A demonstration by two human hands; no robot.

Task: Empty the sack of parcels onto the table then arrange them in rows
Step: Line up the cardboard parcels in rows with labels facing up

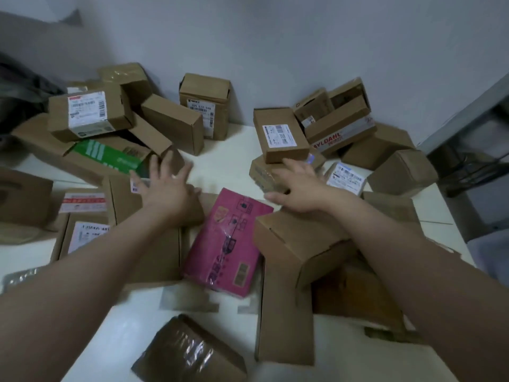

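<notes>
Several brown cardboard parcels lie scattered on the white table [225, 164], with a pink parcel [225, 241] lying flat in the middle. My left hand [168, 186] hovers with fingers spread over a brown box [154, 216] left of the pink parcel and grips nothing. My right hand [297, 188] reaches with fingers apart toward a flat brown box [264, 175] that lies under a labelled box [281, 133]. A heap of boxes [91, 114] is at the far left, another [338, 117] at the far right. The sack is not clearly in view.
A grey wall stands behind the table. A tape-wrapped brown packet [190, 351] lies near the front edge. Dark shelving [479, 161] stands beyond the table's right edge. Something dark [19, 86] sits at the far left.
</notes>
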